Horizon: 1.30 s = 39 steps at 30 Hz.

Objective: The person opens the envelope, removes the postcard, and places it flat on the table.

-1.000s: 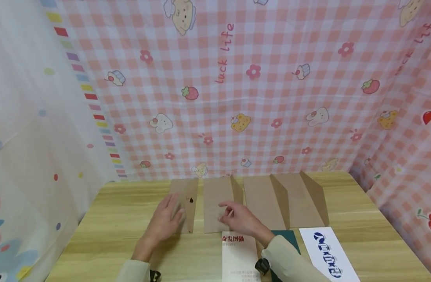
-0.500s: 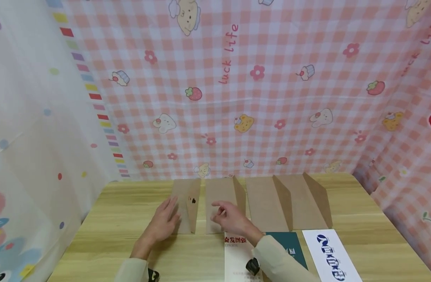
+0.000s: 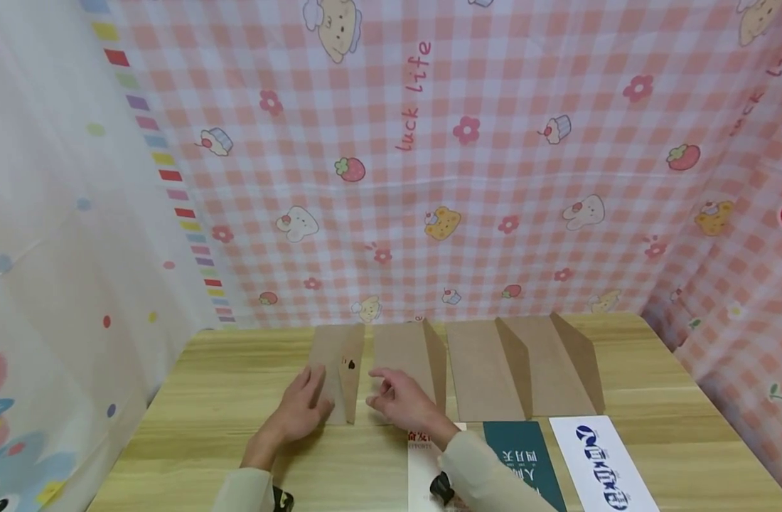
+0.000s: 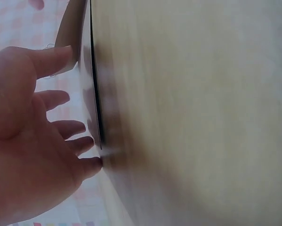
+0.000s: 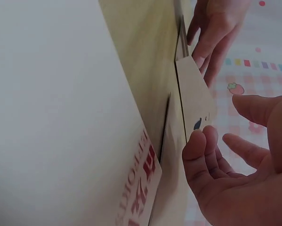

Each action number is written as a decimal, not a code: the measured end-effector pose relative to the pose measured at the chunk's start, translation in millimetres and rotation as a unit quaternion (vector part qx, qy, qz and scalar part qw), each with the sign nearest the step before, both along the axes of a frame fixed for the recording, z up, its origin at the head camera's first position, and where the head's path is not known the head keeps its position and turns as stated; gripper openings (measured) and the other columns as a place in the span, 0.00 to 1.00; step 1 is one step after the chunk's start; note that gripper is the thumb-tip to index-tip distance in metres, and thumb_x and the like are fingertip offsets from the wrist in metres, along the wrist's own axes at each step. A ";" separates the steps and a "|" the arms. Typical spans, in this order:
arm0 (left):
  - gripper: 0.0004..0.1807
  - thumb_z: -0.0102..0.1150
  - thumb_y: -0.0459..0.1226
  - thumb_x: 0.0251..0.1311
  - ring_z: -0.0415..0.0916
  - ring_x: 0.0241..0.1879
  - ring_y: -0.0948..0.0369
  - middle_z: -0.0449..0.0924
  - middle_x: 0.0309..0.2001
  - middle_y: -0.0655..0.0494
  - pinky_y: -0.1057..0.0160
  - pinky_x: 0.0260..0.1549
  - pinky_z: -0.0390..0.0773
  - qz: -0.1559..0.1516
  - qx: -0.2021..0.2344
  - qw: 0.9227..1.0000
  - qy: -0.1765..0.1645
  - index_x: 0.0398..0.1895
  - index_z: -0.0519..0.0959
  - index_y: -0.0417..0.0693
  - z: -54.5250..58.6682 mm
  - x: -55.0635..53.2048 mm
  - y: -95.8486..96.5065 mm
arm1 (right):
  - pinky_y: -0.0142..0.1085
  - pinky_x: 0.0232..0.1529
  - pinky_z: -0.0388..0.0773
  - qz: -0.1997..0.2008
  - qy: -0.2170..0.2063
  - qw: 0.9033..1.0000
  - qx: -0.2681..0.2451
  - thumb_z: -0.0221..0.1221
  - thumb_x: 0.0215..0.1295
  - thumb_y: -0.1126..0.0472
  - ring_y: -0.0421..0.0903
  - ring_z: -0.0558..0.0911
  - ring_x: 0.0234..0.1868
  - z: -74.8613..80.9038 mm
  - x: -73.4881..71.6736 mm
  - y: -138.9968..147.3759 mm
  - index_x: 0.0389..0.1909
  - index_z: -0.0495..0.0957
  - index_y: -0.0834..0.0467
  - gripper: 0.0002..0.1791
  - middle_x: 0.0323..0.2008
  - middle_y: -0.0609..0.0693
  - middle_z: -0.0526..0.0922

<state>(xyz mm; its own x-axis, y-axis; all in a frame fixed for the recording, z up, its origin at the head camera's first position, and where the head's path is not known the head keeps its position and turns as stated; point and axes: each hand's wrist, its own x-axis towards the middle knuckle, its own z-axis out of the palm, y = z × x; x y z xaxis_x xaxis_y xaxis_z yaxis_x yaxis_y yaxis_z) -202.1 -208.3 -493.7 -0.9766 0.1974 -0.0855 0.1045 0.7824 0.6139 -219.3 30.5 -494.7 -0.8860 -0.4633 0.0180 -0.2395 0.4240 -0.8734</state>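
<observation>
My left hand (image 3: 299, 407) rests with fairly straight fingers on the left side of the leftmost brown paper envelope (image 3: 328, 343). That envelope's flap bears a small dark mark and slants up a little in the right wrist view. Over the second envelope (image 3: 396, 344) hovers my right hand (image 3: 404, 402), loosely curled and holding nothing, its fingertips near the gap between the two envelopes. The left wrist view shows the left hand's fingers (image 4: 60, 127) spread along the envelope's edge. A third envelope (image 3: 487, 377) and a fourth envelope (image 3: 554, 377) lie to the right, flaps unfolded.
Below the envelopes lie a cream card (image 3: 420, 469) with red characters, partly under the right sleeve, a dark green card (image 3: 525, 455) and a white card (image 3: 598, 462) with blue lettering. The wooden table (image 3: 225, 384) ends at a checked curtain (image 3: 391, 270).
My right hand has moved left across the second envelope towards the leftmost one, uncovering more of the green card. The left hand has stayed by the leftmost envelope, shifting only slightly.
</observation>
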 end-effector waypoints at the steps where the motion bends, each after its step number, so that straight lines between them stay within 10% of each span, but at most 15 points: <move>1: 0.36 0.52 0.39 0.71 0.39 0.74 0.31 0.40 0.75 0.26 0.34 0.70 0.43 -0.003 -0.007 1.000 -0.001 0.76 0.52 0.33 -0.5 0.2 -0.1 | 0.35 0.38 0.76 0.003 0.006 1.000 0.005 0.62 0.68 0.60 0.43 0.75 0.37 -0.8 -0.3 -2.5 0.68 0.68 0.63 0.29 0.41 0.53 0.75; 14: 0.34 0.51 0.42 0.71 0.37 0.74 0.31 0.42 0.75 0.25 0.31 0.69 0.41 -0.015 -0.082 0.996 -0.027 0.75 0.57 0.35 -2.2 0.0 5.4 | 0.33 0.37 0.73 0.022 0.040 0.997 0.055 0.63 0.66 0.61 0.42 0.71 0.37 -4.9 0.9 -28.7 0.70 0.69 0.55 0.31 0.44 0.56 0.73; 39: 0.34 0.49 0.43 0.73 0.35 0.75 0.32 0.39 0.76 0.27 0.31 0.69 0.40 -0.024 -0.094 0.994 -0.055 0.76 0.56 0.36 3.7 -0.9 5.4 | 0.30 0.32 0.67 0.024 0.065 0.993 0.096 0.64 0.62 0.67 0.39 0.66 0.31 -12.3 -1.3 -36.4 0.69 0.72 0.50 0.33 0.34 0.49 0.69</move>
